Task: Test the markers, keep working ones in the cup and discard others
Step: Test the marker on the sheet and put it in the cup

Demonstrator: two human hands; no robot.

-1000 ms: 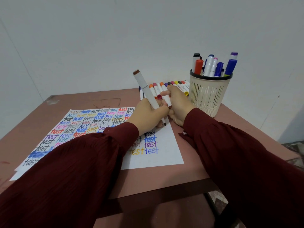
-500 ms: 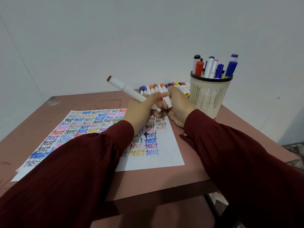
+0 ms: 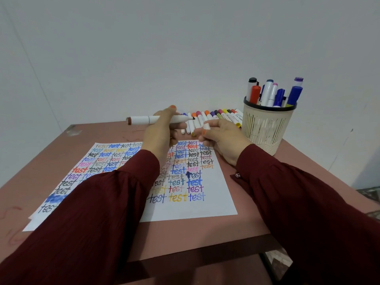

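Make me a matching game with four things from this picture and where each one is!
1 brown-ended marker
2 white cap
3 cup
4 paper

A lying flat on the table
B held in the left hand
C standing upright, full of markers
D pinched in the right hand

Pairs: 1-B, 2-D, 3-C, 4-A

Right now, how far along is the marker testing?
Partly done. The paper is nearly filled with coloured "test" words, and several markers stand in the cup. In hand: the left hand holds a white marker level, its tip bare, while the right hand pinches what looks like its cap. Left: the row of markers lying beside the cup, apparently untested.
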